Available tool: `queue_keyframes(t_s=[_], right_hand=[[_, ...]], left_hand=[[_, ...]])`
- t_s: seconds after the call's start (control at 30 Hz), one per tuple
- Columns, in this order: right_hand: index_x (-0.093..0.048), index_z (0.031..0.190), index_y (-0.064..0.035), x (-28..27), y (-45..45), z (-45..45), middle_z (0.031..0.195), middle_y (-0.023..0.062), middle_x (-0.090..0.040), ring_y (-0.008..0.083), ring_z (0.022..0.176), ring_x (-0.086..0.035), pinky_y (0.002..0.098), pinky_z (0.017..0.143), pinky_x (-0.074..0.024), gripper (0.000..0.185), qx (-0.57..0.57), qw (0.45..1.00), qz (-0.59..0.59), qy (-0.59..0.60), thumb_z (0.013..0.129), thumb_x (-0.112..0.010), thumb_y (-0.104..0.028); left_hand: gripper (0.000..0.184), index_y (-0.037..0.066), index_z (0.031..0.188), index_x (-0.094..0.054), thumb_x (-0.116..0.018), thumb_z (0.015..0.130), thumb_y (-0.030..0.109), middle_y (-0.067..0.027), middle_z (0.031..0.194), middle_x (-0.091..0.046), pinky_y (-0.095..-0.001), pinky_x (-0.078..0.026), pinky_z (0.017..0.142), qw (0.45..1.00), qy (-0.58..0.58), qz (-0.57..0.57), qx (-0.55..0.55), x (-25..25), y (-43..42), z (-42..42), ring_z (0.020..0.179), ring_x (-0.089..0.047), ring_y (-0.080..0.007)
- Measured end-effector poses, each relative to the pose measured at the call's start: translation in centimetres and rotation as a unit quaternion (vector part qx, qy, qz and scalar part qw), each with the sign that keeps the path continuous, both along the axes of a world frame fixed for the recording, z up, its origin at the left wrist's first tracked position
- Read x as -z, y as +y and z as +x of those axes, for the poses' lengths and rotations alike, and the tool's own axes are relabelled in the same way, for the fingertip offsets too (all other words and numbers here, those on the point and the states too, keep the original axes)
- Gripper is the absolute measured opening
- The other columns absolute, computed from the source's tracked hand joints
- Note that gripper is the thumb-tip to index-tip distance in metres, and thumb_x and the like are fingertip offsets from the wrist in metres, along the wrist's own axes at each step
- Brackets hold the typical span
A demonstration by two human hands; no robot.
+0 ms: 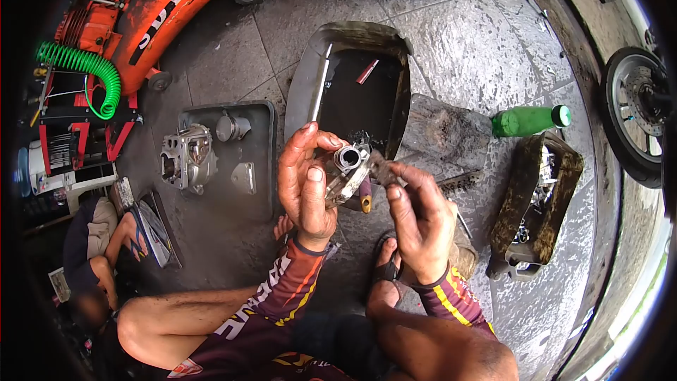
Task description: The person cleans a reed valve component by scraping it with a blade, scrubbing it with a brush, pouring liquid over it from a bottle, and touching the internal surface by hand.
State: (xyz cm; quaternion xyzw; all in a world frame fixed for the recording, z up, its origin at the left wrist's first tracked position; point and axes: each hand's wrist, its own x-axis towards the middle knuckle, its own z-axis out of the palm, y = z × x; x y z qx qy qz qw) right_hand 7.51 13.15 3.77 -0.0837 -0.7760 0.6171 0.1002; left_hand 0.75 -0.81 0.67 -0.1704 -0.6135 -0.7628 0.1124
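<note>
A silvery metal engine part (348, 160) with a round open bore faces the camera, gripped in my left hand (307, 187) with the fingers curled round its left side. At its right edge my right hand (421, 220) pinches a small, dirty grey-brown piece (383, 168) between thumb and fingers; whether it is cloth or a gasket cannot be told. Just below the metal part shows a purple tube-like piece with a yellowish end (366, 202). Both hands are over the near end of a large dark pan (299, 92), which holds dark liquid, a thin rod (320, 89) and a red piece (367, 72).
On the left, a grey tray (267, 134) holds an engine casting (189, 159) and a cylindrical part (233, 128). A green bottle (525, 121) and a grimy container of parts (510, 219) are right. Another person's leg (106, 264) is lower left; an orange compressor (159, 25) stands upper left.
</note>
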Motion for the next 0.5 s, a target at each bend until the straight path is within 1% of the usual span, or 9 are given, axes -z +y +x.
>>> queue_keyframes(t_s=[0.03,0.07,0.1,0.17,0.2,0.23,0.3,0.43,0.5], right_hand=[[-0.063,0.114,0.0004,0.1,0.2,-0.6,0.103,0.0155,-0.071,0.0254,0.081,-0.073,0.0306,0.070,-0.0562,0.024,0.013,1.000,0.010,-0.020,0.090,-0.064,-0.003],[-0.063,0.114,0.0003,-0.8,0.7,-0.6,0.103,0.0162,-0.071,0.0266,0.081,-0.073,0.0313,0.070,-0.0562,0.025,0.005,0.994,-0.014,-0.109,0.090,-0.064,-0.003],[-0.063,0.114,0.0003,-1.2,0.7,-0.3,0.103,0.0162,-0.071,0.0266,0.081,-0.073,0.0313,0.070,-0.0562,0.025,0.010,0.994,-0.015,-0.110,0.090,-0.064,-0.003],[-0.063,0.115,0.0002,-1.5,0.5,0.5,0.103,0.0171,-0.071,0.0269,0.081,-0.073,0.0318,0.069,-0.0561,0.025,-0.001,1.000,-0.027,0.006,0.090,-0.064,-0.003],[-0.063,0.115,0.0000,-0.7,0.3,0.4,0.104,0.0184,-0.070,0.0257,0.081,-0.073,0.0319,0.068,-0.0561,0.025,-0.011,0.997,0.003,0.076,0.090,-0.064,-0.002],[-0.063,0.116,-0.0004,-0.7,0.1,0.5,0.103,0.0183,-0.070,0.0258,0.081,-0.073,0.0319,0.067,-0.0560,0.026,-0.030,0.999,-0.002,0.035,0.090,-0.064,-0.002],[-0.063,0.116,-0.0009,-0.1,0.3,0.0,0.103,0.0179,-0.070,0.0273,0.082,-0.073,0.0325,0.067,-0.0559,0.026,-0.009,1.000,0.005,-0.002,0.089,-0.065,-0.002],[-0.063,0.115,-0.0010,-0.7,0.4,-0.1,0.101,0.0165,-0.071,0.0284,0.081,-0.073,0.0325,0.065,-0.0557,0.025,0.004,1.000,-0.002,-0.016,0.090,-0.065,-0.003],[-0.063,0.114,-0.0006,-0.8,0.2,0.1,0.099,0.0158,-0.071,0.0279,0.077,-0.073,0.0321,0.064,-0.0554,0.023,-0.014,0.997,0.027,0.071,0.090,-0.063,-0.002]], left_hand=[[0.049,-0.004,0.139,-0.038,-0.040,0.093,0.015,-0.0182,0.105,-0.055,-0.0461,-0.054,0.086,1.000,-0.014,0.000,-0.005,0.0,0.0,0.0,0.096,-0.057,-0.0251],[0.050,-0.004,0.139,-0.038,-0.040,0.091,0.013,-0.0183,0.105,-0.056,-0.0461,-0.054,0.085,0.999,-0.031,-0.002,-0.007,0.0,0.0,0.0,0.095,-0.058,-0.0251],[0.050,-0.004,0.139,-0.038,-0.040,0.091,0.013,-0.0183,0.105,-0.056,-0.0461,-0.054,0.085,0.999,-0.031,-0.003,-0.003,0.0,0.1,-0.1,0.095,-0.058,-0.0251],[0.051,-0.004,0.138,-0.039,-0.041,0.090,0.014,-0.0183,0.105,-0.056,-0.0460,-0.054,0.085,1.000,-0.020,-0.011,-0.016,0.1,0.1,0.0,0.094,-0.058,-0.0251],[0.051,-0.004,0.138,-0.039,-0.041,0.090,0.014,-0.0183,0.105,-0.056,-0.0460,-0.054,0.085,1.000,-0.022,-0.010,-0.014,0.1,0.1,0.1,0.094,-0.058,-0.0251],[0.052,-0.005,0.138,-0.039,-0.042,0.089,0.014,-0.0183,0.105,-0.056,-0.0458,-0.054,0.085,1.000,-0.017,-0.006,-0.016,-0.1,0.3,0.1,0.094,-0.058,-0.0252],[0.052,-0.005,0.137,-0.040,-0.042,0.089,0.013,-0.0184,0.105,-0.056,-0.0457,-0.054,0.085,1.000,-0.010,-0.001,-0.018,-0.1,0.3,0.1,0.094,-0.058,-0.0254],[0.053,-0.004,0.137,-0.040,-0.043,0.087,0.013,-0.0183,0.103,-0.055,-0.0462,-0.055,0.084,0.999,-0.030,-0.006,-0.014,0.0,0.3,-0.1,0.093,-0.058,-0.0258],[0.053,-0.004,0.137,-0.040,-0.043,0.086,0.012,-0.0182,0.103,-0.055,-0.0462,-0.055,0.084,0.999,-0.029,-0.007,-0.024,0.0,0.3,0.1,0.093,-0.058,-0.0259]])
